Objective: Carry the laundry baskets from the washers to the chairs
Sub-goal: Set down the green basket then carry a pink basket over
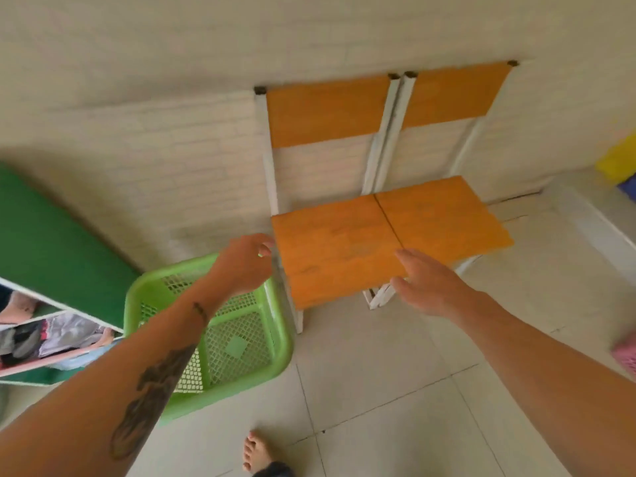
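Note:
Two orange chairs with white frames stand side by side against the wall, the left chair (pixel 330 249) and the right chair (pixel 444 218), both seats bare. A green mesh laundry basket (pixel 241 342) sits on the floor just left of the left chair and looks to hold nothing. My left hand (pixel 244 263) hovers above the basket's far rim near the seat corner, fingers loosely curled and holding nothing. My right hand (pixel 426 287) is spread over the front edge of the left chair's seat, fingers relaxed, gripping nothing.
A green and white shelf unit (pixel 44 270) with folded clothes stands at the left. A pink basket's corner (pixel 626 352) shows at the right edge, and yellow and blue objects (pixel 619 163) lie at the far right. My bare foot (pixel 256 449) is on the tiled floor.

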Demonstrator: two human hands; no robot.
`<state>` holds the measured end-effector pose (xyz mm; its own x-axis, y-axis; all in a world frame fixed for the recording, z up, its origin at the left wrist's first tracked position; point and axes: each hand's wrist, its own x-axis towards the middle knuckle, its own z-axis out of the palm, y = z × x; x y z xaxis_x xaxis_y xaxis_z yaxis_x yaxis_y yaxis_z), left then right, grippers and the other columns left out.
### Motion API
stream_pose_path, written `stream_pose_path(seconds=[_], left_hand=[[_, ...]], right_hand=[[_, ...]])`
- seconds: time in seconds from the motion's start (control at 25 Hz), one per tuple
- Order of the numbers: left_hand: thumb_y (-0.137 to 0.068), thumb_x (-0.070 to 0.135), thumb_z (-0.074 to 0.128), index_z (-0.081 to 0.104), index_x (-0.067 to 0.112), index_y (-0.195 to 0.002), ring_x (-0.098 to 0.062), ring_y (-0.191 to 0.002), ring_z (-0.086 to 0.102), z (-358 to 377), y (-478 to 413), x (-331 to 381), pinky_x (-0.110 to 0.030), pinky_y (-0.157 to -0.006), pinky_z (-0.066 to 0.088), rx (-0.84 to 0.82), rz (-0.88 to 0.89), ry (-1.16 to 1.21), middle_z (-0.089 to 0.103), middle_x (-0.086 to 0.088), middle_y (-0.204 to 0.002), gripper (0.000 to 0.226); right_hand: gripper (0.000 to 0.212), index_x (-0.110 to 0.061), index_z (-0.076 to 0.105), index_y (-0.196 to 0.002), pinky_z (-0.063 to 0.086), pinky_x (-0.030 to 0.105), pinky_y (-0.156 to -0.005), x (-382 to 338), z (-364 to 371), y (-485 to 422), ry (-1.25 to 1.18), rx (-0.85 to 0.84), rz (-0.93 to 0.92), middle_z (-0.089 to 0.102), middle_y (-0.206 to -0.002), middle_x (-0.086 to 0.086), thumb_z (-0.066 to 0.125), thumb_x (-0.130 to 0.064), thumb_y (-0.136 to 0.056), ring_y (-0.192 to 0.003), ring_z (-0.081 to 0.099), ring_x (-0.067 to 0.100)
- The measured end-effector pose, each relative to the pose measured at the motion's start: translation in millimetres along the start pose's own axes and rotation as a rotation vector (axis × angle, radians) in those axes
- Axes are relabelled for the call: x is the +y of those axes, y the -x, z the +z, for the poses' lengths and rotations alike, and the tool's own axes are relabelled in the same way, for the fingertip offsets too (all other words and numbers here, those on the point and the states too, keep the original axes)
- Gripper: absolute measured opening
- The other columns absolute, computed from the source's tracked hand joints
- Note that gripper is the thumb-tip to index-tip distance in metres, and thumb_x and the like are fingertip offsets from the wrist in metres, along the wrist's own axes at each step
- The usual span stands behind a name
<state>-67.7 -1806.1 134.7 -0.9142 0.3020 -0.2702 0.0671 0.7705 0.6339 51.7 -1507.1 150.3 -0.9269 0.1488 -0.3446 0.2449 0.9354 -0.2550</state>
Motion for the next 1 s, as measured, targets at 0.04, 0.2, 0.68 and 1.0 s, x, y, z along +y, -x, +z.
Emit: stream_pose_path(seconds=[0.04, 0.2, 0.68, 1.0], left_hand=[[-0.082, 0.01, 0.047, 0.065, 0.021, -0.117, -0.024, -0.097, 0.067, 7, 5, 36, -0.031, -0.086, 0.052, 0.004, 0.046, -0.019, 0.069, 0.002, -0.11, 0.041], [-0.089, 0.013, 0.044, 0.064, 0.022, -0.119, -0.027, -0.099, 0.064, 61, 33, 185, -0.03, -0.083, 0.051, -0.036, 0.222, -0.116, 0.067, -0.001, -0.119, 0.037], [-0.091, 0.009, 0.048, 0.064, 0.017, -0.125, -0.029, -0.107, 0.063, 288, 166, 586, -0.032, -0.081, 0.052, -0.292, 0.645, -0.035, 0.064, -0.01, -0.123, 0.039], [-0.09, 0.015, 0.05, 0.067, 0.026, -0.115, -0.024, -0.087, 0.063, 432, 147, 748, -0.024, -0.062, 0.047, -0.443, 0.784, -0.045, 0.065, -0.008, -0.115, 0.033]], right_hand=[[0.063, -0.014, 0.019, -0.153, 0.027, 0.041, -0.115, 25, -18, 24, -0.023, 0.033, 0.029, 0.018, -0.162, 0.003, 0.039, -0.036, -0.098, -0.146, 0.022, 0.022], [0.061, -0.015, 0.023, -0.151, 0.03, 0.041, -0.112, 143, -76, 133, -0.07, 0.184, 0.139, 0.023, -0.16, 0.002, 0.039, -0.038, -0.097, -0.144, 0.028, 0.023], [0.036, -0.017, 0.049, -0.123, 0.049, 0.046, -0.093, 432, -175, 451, -0.14, 0.484, 0.674, 0.056, -0.128, 0.007, 0.046, -0.029, -0.089, -0.111, 0.057, 0.028], [0.03, -0.022, 0.054, -0.122, 0.047, 0.037, -0.089, 596, -197, 507, -0.201, 0.552, 0.884, 0.057, -0.123, 0.005, 0.047, -0.029, -0.094, -0.113, 0.055, 0.026]])
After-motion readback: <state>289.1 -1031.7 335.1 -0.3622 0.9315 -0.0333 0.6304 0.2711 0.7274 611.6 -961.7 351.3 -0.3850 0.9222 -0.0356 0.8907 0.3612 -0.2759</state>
